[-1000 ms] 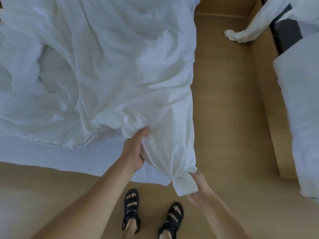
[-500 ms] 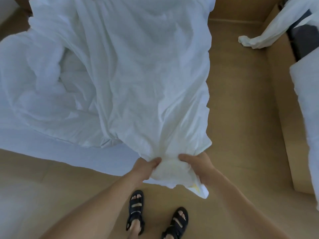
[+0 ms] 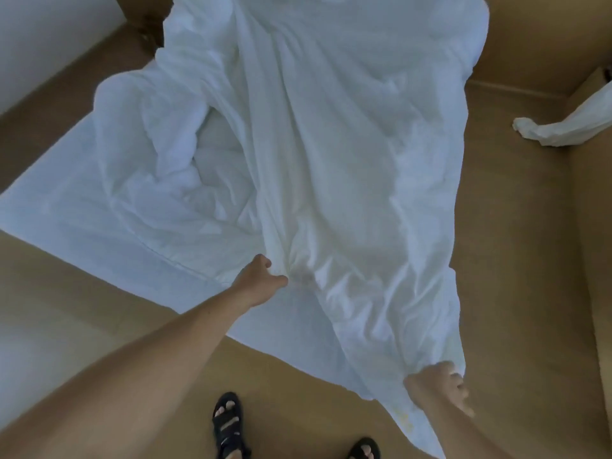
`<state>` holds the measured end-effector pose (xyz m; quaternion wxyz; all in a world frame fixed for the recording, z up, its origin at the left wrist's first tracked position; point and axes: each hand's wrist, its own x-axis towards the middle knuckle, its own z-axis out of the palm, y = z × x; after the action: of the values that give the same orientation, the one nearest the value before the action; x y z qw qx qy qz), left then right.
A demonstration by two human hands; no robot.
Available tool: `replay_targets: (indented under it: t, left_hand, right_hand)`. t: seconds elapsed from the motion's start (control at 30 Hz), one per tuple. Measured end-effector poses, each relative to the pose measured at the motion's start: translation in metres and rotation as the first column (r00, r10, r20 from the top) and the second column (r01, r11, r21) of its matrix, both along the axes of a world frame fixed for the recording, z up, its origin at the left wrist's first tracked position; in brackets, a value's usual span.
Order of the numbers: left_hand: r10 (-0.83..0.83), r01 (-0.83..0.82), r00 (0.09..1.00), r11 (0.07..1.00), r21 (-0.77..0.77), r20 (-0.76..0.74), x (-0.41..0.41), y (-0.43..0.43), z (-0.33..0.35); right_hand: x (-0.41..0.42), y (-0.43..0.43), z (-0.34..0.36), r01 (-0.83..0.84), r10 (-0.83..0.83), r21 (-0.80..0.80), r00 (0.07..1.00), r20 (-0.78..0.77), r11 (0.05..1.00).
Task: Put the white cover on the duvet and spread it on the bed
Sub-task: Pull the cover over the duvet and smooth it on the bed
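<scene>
The white cover (image 3: 347, 144) lies crumpled along the bed (image 3: 49, 223), its near end pulled off the foot of the mattress toward me. A bunched white mass, likely the duvet (image 3: 159, 144), sits to its left on the bed. My left hand (image 3: 261, 279) grips a fold of the cover at the bed's near edge. My right hand (image 3: 437, 389) grips the cover's near corner, held out over the floor to the right. The stretch of cover between the hands hangs down in a slant.
Tan floor (image 3: 513, 260) runs along the right side of the bed. Another white cloth (image 3: 556, 130) droops over a low wooden ledge at the far right. My sandalled feet (image 3: 228, 425) stand just below the cover. A white wall is at the far left.
My hands were together on the cover's near corner; now they are spread apart, the right drawn toward me and rightward with the corner, the left further up on a fold. The view has swung left.
</scene>
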<state>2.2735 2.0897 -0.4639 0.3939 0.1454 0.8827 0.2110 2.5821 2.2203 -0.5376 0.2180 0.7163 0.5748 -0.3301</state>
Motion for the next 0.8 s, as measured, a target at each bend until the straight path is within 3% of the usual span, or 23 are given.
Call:
replay_targets:
  t: [0.1, 0.17, 0.27, 0.53, 0.8]
  left_hand:
    - [0.035, -0.033, 0.998, 0.999, 0.043, -0.045, -0.052, -0.022, 0.021]
    - [0.041, -0.037, 0.998, 0.996, 0.078, -0.053, -0.091, -0.040, 0.037]
    - [0.042, -0.032, 0.996, 0.990, 0.135, -0.073, -0.163, -0.080, 0.065]
    - [0.073, -0.044, 0.975, 0.990, 0.138, -0.212, -0.355, -0.209, 0.129]
    - [-0.038, 0.053, 0.965, 0.997, 0.050, -0.259, -0.503, -0.215, 0.153]
  right_hand:
    - [-0.082, -0.014, 0.039, -0.286, 0.334, 0.271, 0.931, -0.150, 0.919]
    - [-0.148, -0.030, 0.064, -0.396, 0.488, 0.335, 0.832, -0.263, 0.855]
    - [-0.250, -0.067, 0.099, -0.489, 0.605, 0.377, 0.732, -0.313, 0.786]
    - [-0.487, -0.171, 0.164, -0.602, 0.739, 0.430, 0.572, -0.355, 0.673]
    - [-0.652, -0.188, 0.186, -0.588, 0.771, 0.500, 0.508, -0.385, 0.637]
